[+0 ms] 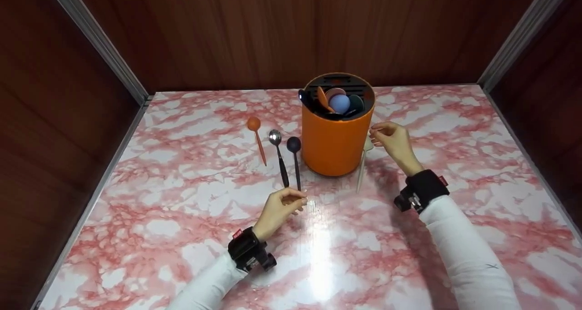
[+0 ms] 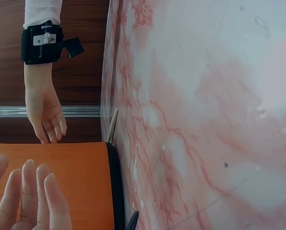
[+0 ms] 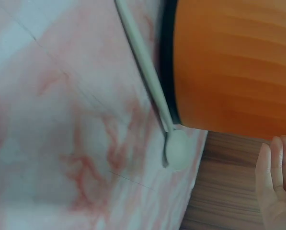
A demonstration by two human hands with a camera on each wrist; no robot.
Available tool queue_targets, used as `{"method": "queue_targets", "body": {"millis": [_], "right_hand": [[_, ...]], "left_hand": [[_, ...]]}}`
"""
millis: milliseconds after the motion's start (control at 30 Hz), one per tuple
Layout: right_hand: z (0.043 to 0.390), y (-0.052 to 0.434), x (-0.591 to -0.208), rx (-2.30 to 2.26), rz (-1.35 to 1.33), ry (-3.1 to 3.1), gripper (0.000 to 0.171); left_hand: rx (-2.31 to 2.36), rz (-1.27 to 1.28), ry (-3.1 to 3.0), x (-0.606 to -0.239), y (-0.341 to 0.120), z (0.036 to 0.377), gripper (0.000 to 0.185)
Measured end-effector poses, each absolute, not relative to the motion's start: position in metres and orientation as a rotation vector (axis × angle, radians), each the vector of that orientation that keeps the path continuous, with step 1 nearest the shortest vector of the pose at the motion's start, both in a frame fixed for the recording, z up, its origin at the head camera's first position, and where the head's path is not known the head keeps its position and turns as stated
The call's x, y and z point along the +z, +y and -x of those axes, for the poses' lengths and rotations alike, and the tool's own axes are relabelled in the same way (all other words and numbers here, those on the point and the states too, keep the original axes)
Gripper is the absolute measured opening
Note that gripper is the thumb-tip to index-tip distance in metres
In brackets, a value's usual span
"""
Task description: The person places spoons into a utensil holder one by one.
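Pink-veined marble tabletop [image 1: 182, 237] carries an orange utensil holder [image 1: 334, 142] filled with spoons, with three more spoons lying just left of it. The right hand [image 1: 394, 139] hovers with loosely curled, empty fingers over a white spoon [image 1: 362, 164] beside the holder. The left hand [image 1: 279, 207], fingers relaxed, is at the handle end of the dark blue spoon [image 1: 295, 160].

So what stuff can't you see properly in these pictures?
- Handles of the spoons inside the orange holder: hidden by its wall, head view.
- White spoon: its bowl is partly behind the right hand, head view.
- Left hand: cut off by the frame's bottom edge, left wrist view.
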State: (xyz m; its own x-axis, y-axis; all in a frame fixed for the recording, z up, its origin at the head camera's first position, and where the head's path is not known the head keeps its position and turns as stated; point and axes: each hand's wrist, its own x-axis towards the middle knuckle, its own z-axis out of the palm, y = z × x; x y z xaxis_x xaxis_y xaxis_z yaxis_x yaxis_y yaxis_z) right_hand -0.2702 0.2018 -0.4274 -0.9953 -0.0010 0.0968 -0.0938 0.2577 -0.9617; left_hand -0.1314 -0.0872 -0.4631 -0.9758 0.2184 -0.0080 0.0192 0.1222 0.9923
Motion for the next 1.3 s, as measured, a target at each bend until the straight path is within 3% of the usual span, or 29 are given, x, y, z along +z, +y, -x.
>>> {"method": "queue_targets", "body": {"millis": [1300], "right_hand": [[0.266, 0.197, -0.484, 1.467, 0.031, -2.848, 0.034]], "left_hand": [[1.972, -0.230, 2.210, -0.471, -0.091, 0.131, 0.023]]}}
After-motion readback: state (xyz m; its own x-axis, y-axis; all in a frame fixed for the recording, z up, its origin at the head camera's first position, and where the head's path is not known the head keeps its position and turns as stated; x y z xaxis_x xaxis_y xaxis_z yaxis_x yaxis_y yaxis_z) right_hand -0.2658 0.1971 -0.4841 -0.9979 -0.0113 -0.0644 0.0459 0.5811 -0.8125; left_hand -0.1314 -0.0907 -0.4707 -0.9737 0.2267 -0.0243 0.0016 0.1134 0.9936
